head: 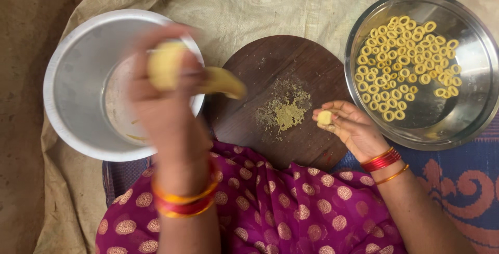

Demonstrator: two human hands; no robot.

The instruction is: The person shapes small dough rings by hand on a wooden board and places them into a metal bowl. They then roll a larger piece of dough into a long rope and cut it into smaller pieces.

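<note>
Steel pot (73, 85), large and round, at my left on the pale cloth (249, 4); only a few yellow smears show on its bottom.

Dough lump (165, 66), pale yellow, gripped in my left hand (166, 93), which is raised over the pot's right rim and blurred; a stretched tail of the dough (223, 82) juts toward the board. Fingers are closed around the lump.

Wooden board (283, 98), round and dark brown, lies between the pot and the bowl, just in front of my lap. Patch of yellowish crumbs or flour (286, 111) sits near its middle.

Small dough ball (324, 118), pale yellow, pinched between the fingertips of my right hand (351, 126). The hand hovers over the right edge of the board, fingers curled in on the piece.

Steel bowl (470, 103), wide and shiny, at my right, touching or nearly touching the board. Many small yellow dough rings (405, 59) lie in it, spread mostly across its left and upper part.

Bangles, red and gold, on both wrists: left (182, 202), right (383, 159).

Purple cloth with gold dots (280, 207) covers my lap at the bottom. Blue mat with a pink pattern (457, 181) lies under my right forearm.
</note>
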